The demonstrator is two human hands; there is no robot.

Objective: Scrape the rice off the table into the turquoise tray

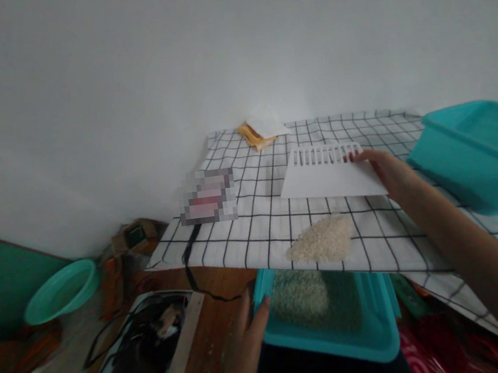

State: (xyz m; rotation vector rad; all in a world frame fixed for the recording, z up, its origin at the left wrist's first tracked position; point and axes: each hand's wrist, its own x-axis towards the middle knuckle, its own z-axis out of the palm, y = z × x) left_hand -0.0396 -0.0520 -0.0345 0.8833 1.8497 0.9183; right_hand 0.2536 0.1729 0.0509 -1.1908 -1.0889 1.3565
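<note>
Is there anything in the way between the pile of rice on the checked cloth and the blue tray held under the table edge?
Nothing visible. The rice pile lies near the cloth's front edge, and the teal tray, held by the left hand, sits just below it. The right hand holds the white scraper behind the pile.

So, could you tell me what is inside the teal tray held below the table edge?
The teal tray, gripped at its corner by the left hand, holds a layer of rice. Its far part runs under the checked cloth, so anything there is hidden.
</note>
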